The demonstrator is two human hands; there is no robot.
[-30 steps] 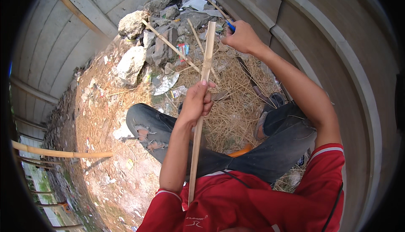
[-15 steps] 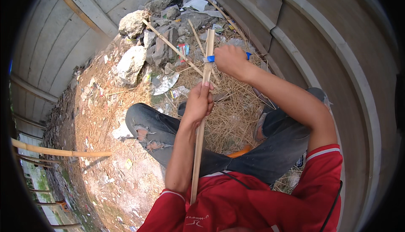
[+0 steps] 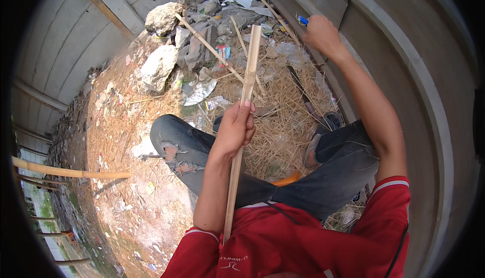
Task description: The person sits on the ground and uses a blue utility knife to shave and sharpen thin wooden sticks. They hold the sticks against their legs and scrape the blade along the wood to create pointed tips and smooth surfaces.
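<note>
My left hand (image 3: 235, 129) is closed around a split bamboo strip (image 3: 251, 58), gripping it near its middle. The strip stands lengthwise in front of me, its hollow face showing at the far end and its near end resting against my red shirt. Up at the far right, beside the metal wall, my right hand (image 3: 323, 34) is closed on a blue-handled tool (image 3: 303, 20). Only a bit of blue sticks out past the fingers; its working end is hidden or too small to make out. The tool is well apart from the strip.
Dry straw and shavings (image 3: 275, 136) cover the ground between my legs. A long dark tool (image 3: 301, 90) lies there near the right wall. Pale rocks (image 3: 159, 68), litter and loose bamboo sticks (image 3: 208, 47) lie ahead. A corrugated wall (image 3: 404, 76) curves along my right.
My right hand has moved away from the bamboo strip, farther out and to the right, taking the blue-handled tool off it. My left hand keeps its hold on the strip, which has barely shifted.
</note>
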